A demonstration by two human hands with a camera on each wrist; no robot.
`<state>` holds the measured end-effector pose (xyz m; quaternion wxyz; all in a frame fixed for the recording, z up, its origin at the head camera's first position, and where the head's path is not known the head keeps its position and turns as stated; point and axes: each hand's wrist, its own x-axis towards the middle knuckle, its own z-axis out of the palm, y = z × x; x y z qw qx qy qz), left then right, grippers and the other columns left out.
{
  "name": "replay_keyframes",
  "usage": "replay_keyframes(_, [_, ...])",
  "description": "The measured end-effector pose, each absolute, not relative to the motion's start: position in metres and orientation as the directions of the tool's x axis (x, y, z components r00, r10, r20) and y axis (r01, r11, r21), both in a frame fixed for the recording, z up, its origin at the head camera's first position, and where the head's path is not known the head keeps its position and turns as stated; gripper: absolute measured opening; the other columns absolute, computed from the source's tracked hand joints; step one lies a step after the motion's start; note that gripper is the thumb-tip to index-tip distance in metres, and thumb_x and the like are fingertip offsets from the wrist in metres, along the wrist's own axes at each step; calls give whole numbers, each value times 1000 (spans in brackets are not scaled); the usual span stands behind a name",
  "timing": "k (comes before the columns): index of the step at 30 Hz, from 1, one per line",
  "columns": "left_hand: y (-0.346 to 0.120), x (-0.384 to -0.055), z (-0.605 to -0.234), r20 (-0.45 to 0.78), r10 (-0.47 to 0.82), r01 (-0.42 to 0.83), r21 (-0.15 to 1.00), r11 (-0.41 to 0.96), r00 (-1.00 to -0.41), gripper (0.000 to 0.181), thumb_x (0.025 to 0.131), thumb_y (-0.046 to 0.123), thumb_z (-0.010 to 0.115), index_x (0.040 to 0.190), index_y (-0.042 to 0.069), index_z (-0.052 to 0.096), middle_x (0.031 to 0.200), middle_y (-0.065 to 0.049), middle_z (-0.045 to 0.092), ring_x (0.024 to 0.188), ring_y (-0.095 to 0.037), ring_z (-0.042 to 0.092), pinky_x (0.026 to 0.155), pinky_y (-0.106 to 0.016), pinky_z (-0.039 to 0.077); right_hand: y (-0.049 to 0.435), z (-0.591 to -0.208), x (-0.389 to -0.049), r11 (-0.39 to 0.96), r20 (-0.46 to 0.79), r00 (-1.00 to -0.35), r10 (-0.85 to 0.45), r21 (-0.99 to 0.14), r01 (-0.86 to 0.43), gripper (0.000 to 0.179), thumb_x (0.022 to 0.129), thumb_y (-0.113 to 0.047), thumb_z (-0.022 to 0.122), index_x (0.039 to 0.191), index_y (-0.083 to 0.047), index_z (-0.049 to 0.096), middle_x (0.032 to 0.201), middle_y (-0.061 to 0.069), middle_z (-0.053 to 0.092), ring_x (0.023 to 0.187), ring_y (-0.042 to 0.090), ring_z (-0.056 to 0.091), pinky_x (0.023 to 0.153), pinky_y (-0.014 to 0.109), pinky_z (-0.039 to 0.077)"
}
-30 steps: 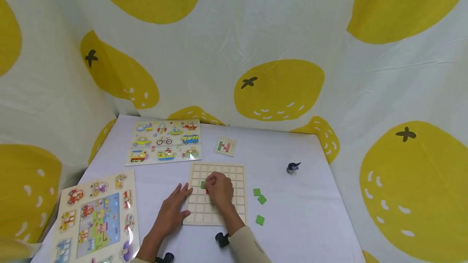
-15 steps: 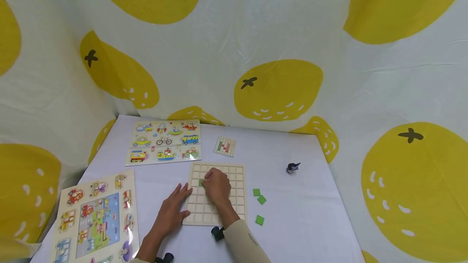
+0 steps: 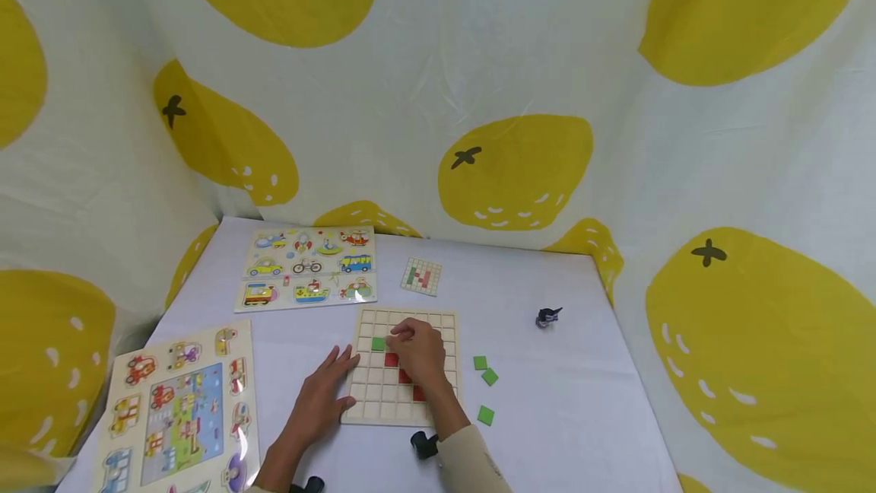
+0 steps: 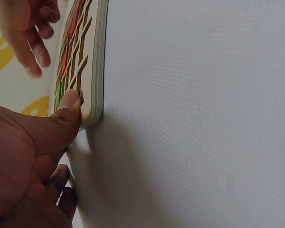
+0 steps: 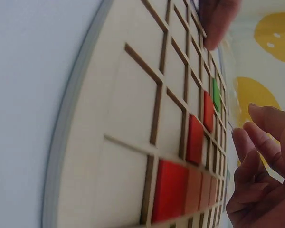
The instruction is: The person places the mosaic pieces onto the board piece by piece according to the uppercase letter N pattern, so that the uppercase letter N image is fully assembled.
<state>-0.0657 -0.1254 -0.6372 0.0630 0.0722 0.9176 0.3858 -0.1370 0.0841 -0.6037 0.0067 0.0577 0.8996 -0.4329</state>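
Note:
A square wooden grid board point(image 3: 372, 408) lies on the table in front of me. One green tile point(image 3: 378, 344) sits in a cell at its upper left. From there, red tiles point(image 3: 391, 360) step down to the right in a diagonal, partly covered by my right hand point(image 3: 419, 352). That hand hovers just right of the green tile, its fingers loosely bent and holding nothing, as the right wrist view also shows. My left hand point(image 3: 318, 398) rests at the board's left edge with fingers spread. In the left wrist view its thumb point(image 4: 70, 99) lies on the board's corner.
Several green tiles point(image 3: 489, 376) lie loose to the right of the board. Behind it is a small pattern card point(image 3: 420, 277). Two picture puzzles, one at the back point(image 3: 306, 266) and one at the left point(image 3: 130, 432), flank it. A small dark figurine point(image 3: 547, 316) stands farther right.
The green tile has settled into its cell under my right fingers, which have since let go and drawn back to the right. Red tiles have come into sight. My left hand stays put.

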Motion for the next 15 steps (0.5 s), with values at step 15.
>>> replay_keyframes(15, [-124,-66,-636,-81,174,63,721,690,-981,84,80,2,89,156,17,54,172,-4,39,164,-36,25,125,-69,30,177,-595,-104,569,-23,-953,301,-798,199,21,87,-17,88,106,-21,80,94,-3,77,72,14,57,61,25,45])
